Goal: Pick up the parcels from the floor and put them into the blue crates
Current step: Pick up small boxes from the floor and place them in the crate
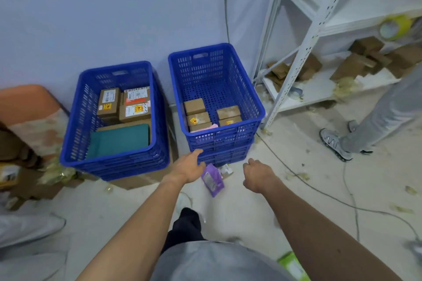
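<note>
The purple parcel lies on the floor between your hands, just in front of the right blue crate. Its long axis runs almost straight away from you. Your left hand, fingers extended and empty, is the nearer, just beside the parcel's far left corner. Your right hand, fingers loosely curled around nothing, stands apart on the other side.

The stacked right blue plastic crate is open-topped, with its rear floor bare behind small brown cardboard boxes. The left blue plastic crate is nearly filled. A white metal rack hems in the right side, and a black cable crosses the floor.
</note>
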Demonstrator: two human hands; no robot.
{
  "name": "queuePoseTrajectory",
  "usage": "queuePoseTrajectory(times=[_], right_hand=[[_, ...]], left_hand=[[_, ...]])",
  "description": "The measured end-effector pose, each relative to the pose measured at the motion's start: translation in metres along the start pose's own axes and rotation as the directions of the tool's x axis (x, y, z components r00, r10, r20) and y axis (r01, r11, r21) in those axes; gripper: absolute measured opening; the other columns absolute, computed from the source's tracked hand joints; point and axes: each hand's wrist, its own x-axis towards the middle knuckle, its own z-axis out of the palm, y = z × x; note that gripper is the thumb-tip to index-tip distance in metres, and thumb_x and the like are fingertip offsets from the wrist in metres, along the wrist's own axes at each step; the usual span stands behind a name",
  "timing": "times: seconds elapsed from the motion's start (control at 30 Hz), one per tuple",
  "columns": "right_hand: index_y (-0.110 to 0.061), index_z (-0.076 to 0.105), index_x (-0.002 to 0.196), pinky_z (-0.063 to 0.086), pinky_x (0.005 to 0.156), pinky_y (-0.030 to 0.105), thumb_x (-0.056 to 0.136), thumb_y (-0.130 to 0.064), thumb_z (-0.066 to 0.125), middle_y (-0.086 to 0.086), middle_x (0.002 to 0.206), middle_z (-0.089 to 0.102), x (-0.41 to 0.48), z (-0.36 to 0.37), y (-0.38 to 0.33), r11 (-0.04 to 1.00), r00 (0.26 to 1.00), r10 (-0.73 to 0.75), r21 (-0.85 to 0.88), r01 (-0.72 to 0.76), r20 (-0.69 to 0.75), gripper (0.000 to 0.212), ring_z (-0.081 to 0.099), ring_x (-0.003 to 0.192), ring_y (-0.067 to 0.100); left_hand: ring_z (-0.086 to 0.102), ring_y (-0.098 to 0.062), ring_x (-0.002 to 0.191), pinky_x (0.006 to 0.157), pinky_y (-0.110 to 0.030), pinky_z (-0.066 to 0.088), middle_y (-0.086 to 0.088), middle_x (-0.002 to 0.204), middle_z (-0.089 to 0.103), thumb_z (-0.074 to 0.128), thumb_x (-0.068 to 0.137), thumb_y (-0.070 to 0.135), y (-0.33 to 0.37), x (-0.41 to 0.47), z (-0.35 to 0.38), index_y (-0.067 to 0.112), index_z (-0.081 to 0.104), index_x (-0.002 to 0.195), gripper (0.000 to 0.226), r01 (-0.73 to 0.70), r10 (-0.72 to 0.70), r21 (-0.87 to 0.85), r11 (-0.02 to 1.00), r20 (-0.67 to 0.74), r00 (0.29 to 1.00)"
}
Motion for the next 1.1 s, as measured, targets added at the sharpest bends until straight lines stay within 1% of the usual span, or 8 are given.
queuePoseTrajectory(times=[0.27,0.53,0.67,0.73,0.8,0.9,0.97,1.1], right_hand=[[-0.007,0.048,0.129,0.042,0.098,0.039,0.093,-0.025,0.050,0.011,0.130,0.046,-0.029,0.042,-0.015,0.999,0.997,0.003,-0.036,0.000,0.082,0.040,0.046,0.122,0.028],[-0.008,0.048,0.131,0.042,0.098,0.039,0.094,-0.030,0.049,0.012,0.132,0.046,-0.030,0.072,-0.050,0.997,0.982,0.039,-0.074,-0.026,0.186,0.043,0.046,0.124,0.029],[-0.007,0.049,0.128,0.042,0.098,0.040,0.093,-0.028,0.049,0.012,0.130,0.047,-0.023,0.091,-0.060,0.996,0.973,0.071,-0.072,-0.057,0.221,0.041,0.046,0.123,0.029],[-0.008,0.050,0.126,0.042,0.093,0.038,0.093,-0.028,0.048,0.011,0.128,0.047,-0.020,0.103,-0.061,0.995,0.971,0.095,-0.062,-0.084,0.219,0.039,0.047,0.122,0.028],[-0.010,0.051,0.127,0.040,0.088,0.036,0.094,-0.030,0.047,0.008,0.128,0.048,-0.017,0.117,-0.060,0.991,0.965,0.131,-0.047,-0.123,0.228,0.039,0.048,0.121,0.026],[-0.012,0.052,0.127,0.039,0.096,0.035,0.094,-0.036,0.046,0.007,0.127,0.051,-0.012,0.140,-0.052,0.985,0.949,0.169,-0.025,-0.169,0.265,0.041,0.050,0.120,0.027],[-0.010,0.054,0.120,0.039,0.101,0.039,0.093,-0.037,0.045,0.009,0.120,0.053,-0.011,0.160,-0.040,0.982,0.936,0.168,0.028,-0.186,0.308,0.040,0.052,0.117,0.029],[-0.013,0.055,0.118,0.045,0.097,0.036,0.091,-0.037,0.050,0.004,0.121,0.054,-0.009,0.202,-0.004,0.964,0.920,0.194,0.109,-0.243,0.341,0.037,0.051,0.120,0.022]], left_hand=[[0.049,-0.030,0.133,0.107,-0.039,0.040,-0.011,0.148,0.050,0.047,0.101,0.035,-0.026,-0.048,0.032,0.023,0.037,0.151,0.052,0.056,-0.054,-0.064,0.996,0.033,0.998],[0.051,-0.030,0.130,0.106,-0.038,0.041,-0.012,0.145,0.053,0.049,0.100,0.035,-0.089,-0.054,0.063,0.021,0.041,0.148,0.051,0.111,-0.093,-0.170,0.979,0.112,0.989],[0.054,-0.029,0.127,0.105,-0.039,0.043,-0.011,0.142,0.056,0.051,0.099,0.035,-0.116,-0.049,0.080,0.020,0.045,0.146,0.049,0.082,-0.052,-0.210,0.974,0.146,0.988],[0.054,-0.029,0.127,0.104,-0.038,0.043,-0.011,0.141,0.057,0.051,0.099,0.035,-0.125,-0.043,0.089,0.021,0.046,0.145,0.048,0.078,-0.044,-0.213,0.974,0.161,0.986],[0.054,-0.029,0.127,0.103,-0.037,0.042,-0.011,0.141,0.057,0.051,0.099,0.035,-0.132,-0.037,0.098,0.021,0.046,0.145,0.048,0.083,-0.047,-0.215,0.973,0.170,0.984],[0.056,-0.028,0.125,0.102,-0.037,0.044,-0.011,0.140,0.057,0.051,0.098,0.035,-0.135,-0.028,0.114,0.022,0.047,0.143,0.047,0.076,-0.036,-0.222,0.972,0.182,0.983],[0.057,-0.027,0.123,0.100,-0.036,0.045,-0.009,0.139,0.058,0.050,0.098,0.036,-0.132,-0.021,0.127,0.023,0.047,0.143,0.047,0.060,-0.019,-0.210,0.976,0.192,0.981],[0.055,-0.026,0.125,0.102,-0.035,0.044,-0.008,0.138,0.059,0.051,0.098,0.035,-0.113,-0.004,0.158,0.025,0.049,0.142,0.045,0.048,-0.007,-0.190,0.981,0.210,0.978]])
